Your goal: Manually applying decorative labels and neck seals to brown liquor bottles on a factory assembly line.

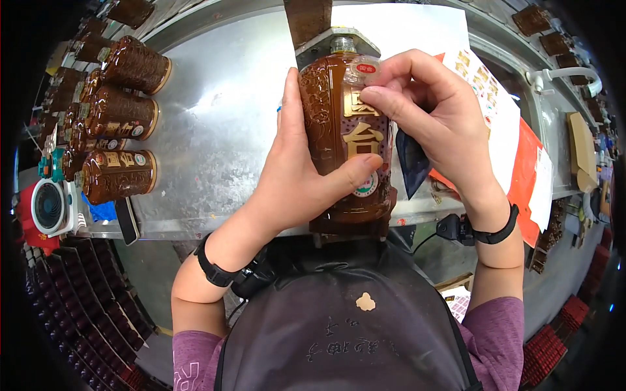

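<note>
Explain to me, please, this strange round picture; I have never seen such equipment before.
There is no machine here, only a person's two bare hands. The single picture comes from the left one of two wide fisheye cameras worn on the head, looking down, so straight edges bend near the rim. The left hand steadies a large brown bottle with gold characters, its thumb across the front. The right hand seems to pinch the edge of a clear film with a red oval mark. On the shiny grey metal table, similar brown bottles stand at left; orange-red sheets lie at right.
</note>
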`<state>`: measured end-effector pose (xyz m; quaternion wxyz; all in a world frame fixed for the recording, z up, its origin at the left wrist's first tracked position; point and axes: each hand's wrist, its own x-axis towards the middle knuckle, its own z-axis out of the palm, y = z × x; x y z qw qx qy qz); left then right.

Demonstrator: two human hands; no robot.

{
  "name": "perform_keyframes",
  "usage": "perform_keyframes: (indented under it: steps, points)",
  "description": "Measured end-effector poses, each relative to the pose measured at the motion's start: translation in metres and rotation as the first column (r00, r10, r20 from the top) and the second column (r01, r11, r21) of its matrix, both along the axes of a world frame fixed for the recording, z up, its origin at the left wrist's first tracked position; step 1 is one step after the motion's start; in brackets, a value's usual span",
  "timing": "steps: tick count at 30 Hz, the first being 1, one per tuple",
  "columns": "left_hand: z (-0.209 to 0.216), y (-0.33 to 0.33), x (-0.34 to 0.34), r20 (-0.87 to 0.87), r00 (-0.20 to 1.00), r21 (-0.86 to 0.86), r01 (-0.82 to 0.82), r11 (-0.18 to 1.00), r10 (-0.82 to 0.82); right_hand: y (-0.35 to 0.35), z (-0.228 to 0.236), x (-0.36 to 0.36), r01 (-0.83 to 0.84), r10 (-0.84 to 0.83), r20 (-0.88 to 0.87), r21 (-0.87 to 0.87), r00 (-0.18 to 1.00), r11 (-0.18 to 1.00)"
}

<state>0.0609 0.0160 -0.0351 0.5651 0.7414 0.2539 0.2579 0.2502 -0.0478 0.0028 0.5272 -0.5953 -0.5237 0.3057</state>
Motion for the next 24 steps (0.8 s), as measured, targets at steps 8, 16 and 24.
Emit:
perform_keyframes:
  steps: [8,16,24]
  points:
    - [0.000,-0.001,-0.001,0.000,1.000,-0.045,-0.004,0.999,0.004,0.000,0.001,0.000,0.008,-0.008,0.019,-0.029,1.000,1.000]
    - [0.005,0.010,0.006,0.092,0.991,-0.203,-0.080,0.976,0.100,-0.001,0.005,-0.004,0.028,-0.027,0.041,-0.022,0.999,0.999]
    - [0.020,0.013,0.018,0.157,0.975,-0.366,-0.092,0.926,0.159,-0.003,0.007,-0.005,0.044,-0.042,0.026,-0.073,0.999,0.996]
